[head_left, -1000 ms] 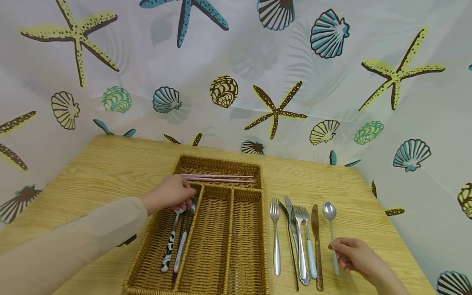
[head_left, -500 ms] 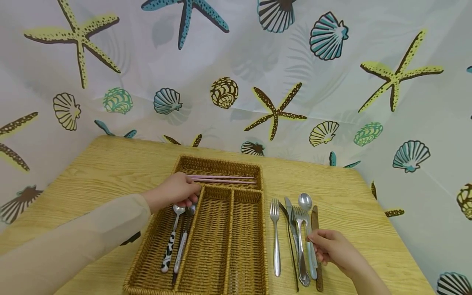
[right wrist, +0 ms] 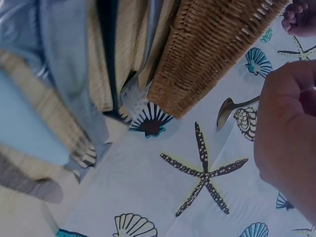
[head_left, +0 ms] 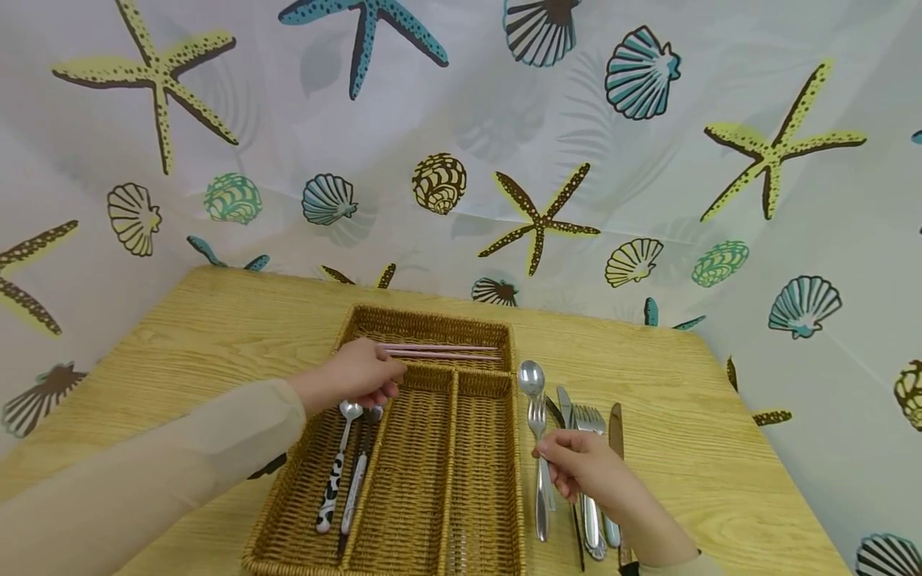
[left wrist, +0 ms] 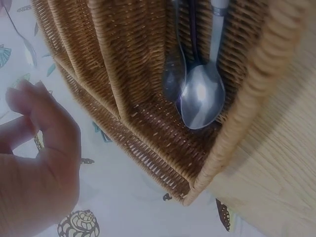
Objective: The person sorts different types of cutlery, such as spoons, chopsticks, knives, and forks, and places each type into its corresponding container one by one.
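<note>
My right hand (head_left: pixel 587 472) pinches the handle of a silver spoon (head_left: pixel 531 378); its bowl points away, over the tip of a fork (head_left: pixel 537 416) beside the basket. In the right wrist view the spoon (right wrist: pixel 226 112) is raised above the tableware. My left hand (head_left: pixel 358 374) hovers over the divider at the back of the left compartment of the wicker basket (head_left: pixel 520 496). Its fingers are loosely bent with nothing between them, as the left wrist view of the hand (left wrist: pixel 44 148) shows. Below it lie a spoon with a black-and-white handle (head_left: pixel 330 492) and other spoons (left wrist: pixel 173 79).
Pink chopsticks (head_left: pixel 446 352) lie in the basket's back compartment. Right of the basket, a brown-toned knife (head_left: pixel 615 432), forks (head_left: pixel 591 418), a silver knife (head_left: pixel 565 404) and a thin black utensil (head_left: pixel 577 536) lie on the wooden table (head_left: pixel 677 384). A patterned cloth (head_left: pixel 432 104) hangs behind.
My right hand has carried the spoon leftward from the far right of the row, over the other cutlery, to the basket's right edge. My left hand has shifted slightly right.
</note>
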{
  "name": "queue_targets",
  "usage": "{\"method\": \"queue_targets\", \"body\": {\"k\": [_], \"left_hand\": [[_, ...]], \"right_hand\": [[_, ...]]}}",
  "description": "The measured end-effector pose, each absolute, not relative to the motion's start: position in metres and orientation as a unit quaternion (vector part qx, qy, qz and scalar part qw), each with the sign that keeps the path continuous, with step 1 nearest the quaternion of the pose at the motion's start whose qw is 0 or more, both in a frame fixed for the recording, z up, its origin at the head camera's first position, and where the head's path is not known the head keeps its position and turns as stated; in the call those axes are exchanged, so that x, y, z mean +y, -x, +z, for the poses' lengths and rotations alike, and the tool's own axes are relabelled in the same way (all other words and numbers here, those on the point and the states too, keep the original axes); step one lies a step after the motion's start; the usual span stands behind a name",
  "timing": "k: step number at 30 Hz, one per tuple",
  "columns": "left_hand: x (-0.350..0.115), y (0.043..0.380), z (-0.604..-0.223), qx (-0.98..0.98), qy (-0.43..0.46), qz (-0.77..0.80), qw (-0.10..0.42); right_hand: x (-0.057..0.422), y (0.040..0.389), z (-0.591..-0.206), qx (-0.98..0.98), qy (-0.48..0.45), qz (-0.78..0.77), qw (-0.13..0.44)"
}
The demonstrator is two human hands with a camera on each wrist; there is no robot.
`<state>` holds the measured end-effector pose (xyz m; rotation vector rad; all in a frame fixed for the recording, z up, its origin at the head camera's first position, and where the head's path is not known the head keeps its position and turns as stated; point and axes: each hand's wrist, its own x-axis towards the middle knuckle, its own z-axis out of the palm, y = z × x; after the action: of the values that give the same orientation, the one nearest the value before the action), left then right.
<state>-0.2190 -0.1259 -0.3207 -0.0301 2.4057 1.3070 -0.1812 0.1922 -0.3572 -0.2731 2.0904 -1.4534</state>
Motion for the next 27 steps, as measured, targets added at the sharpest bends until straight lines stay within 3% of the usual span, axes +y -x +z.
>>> {"method": "queue_targets", "body": {"k": [27], "left_hand": [[-0.083,0.209,-0.331,0.814,-0.005,0.523,0.251]], "right_hand": [[0.091,0.168,-0.351,0.788,0.132,-0.534,0.277]]}}
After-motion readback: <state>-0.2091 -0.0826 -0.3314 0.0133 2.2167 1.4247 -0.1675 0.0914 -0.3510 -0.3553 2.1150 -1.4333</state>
